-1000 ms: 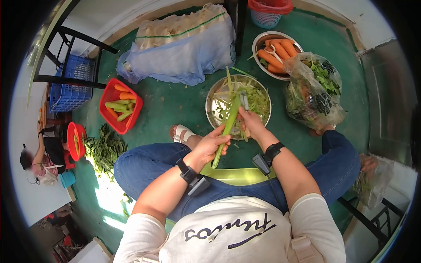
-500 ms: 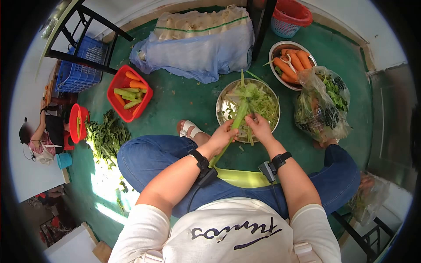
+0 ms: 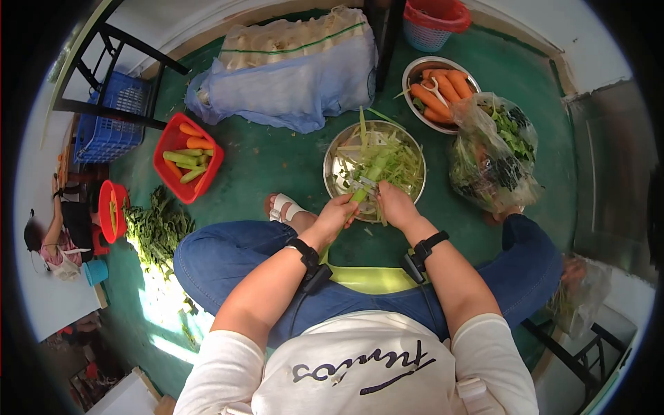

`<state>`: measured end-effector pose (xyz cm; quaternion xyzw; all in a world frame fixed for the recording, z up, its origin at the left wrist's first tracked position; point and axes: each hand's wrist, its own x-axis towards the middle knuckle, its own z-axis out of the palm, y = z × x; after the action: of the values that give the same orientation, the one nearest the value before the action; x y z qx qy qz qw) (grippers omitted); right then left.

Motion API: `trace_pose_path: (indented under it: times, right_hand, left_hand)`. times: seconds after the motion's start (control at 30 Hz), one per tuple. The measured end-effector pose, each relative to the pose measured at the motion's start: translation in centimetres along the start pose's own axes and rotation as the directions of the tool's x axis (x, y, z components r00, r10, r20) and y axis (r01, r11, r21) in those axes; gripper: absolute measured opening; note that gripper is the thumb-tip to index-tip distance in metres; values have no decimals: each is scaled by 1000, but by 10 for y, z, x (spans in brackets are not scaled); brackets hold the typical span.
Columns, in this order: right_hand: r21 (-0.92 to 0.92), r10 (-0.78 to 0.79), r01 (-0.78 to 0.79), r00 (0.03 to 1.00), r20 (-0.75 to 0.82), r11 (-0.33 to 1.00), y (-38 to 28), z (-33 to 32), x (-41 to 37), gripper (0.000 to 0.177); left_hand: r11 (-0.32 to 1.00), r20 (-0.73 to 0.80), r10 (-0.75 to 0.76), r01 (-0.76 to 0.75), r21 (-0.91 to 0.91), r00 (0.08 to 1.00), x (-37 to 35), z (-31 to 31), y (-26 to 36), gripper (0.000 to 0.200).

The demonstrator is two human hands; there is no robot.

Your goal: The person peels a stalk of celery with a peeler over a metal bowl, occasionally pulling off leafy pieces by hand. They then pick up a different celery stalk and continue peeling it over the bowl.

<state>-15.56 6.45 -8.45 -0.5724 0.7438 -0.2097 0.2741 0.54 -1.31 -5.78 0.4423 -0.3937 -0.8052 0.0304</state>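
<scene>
My left hand (image 3: 337, 216) is closed round the lower end of a pale green celtuce stalk (image 3: 377, 167), which slants up over a round metal bowl (image 3: 338, 171). Close beside it, my right hand (image 3: 397, 205) is closed on what looks like a peeler (image 3: 365, 184), its metal part lying against the stalk and mostly blurred. Thin green peelings (image 3: 408, 160) fill much of the bowl, and a long strip sticks up past its far rim.
A red basin (image 3: 160, 153) holds carrots and peeled stalks. Carrots and a white peeler lie in another metal bowl (image 3: 415, 68), near a plastic bag of greens (image 3: 484, 166). Leaves (image 3: 162, 225) lie on the left floor. Beyond are a large sack (image 3: 290, 86) and a seated person (image 3: 59, 235).
The view has shifted, so the surroundings sit further left. The stalk has changed angle and its lower end no longer extends below my left hand. My right hand has turned against the stalk.
</scene>
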Motion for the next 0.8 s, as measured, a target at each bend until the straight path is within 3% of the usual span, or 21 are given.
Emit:
trace_pose_path:
  times: [0.3, 0.4, 0.47, 0.57, 0.8]
  right_hand:
    - [71, 75, -78, 996, 46, 994, 15, 16, 0, 15]
    - [76, 196, -204, 975, 105, 976, 26, 18, 0, 16]
    - [104, 150, -161, 983, 107, 982, 31, 19, -1, 16]
    - [102, 224, -241, 963, 152, 965, 35, 21, 0, 17]
    - [86, 236, -259, 948, 216, 962, 46, 39, 2, 19]
  left_hand:
    - [996, -12, -85, 85, 22, 996, 0, -6, -7, 18]
    - [994, -15, -107, 108, 36, 994, -1, -4, -8, 15]
    - [992, -16, -120, 120, 35, 993, -1, -4, -8, 12]
    - [988, -11, -153, 153, -7, 988, 0, -7, -8, 12]
    - [973, -32, -231, 231, 8, 973, 3, -12, -9, 13]
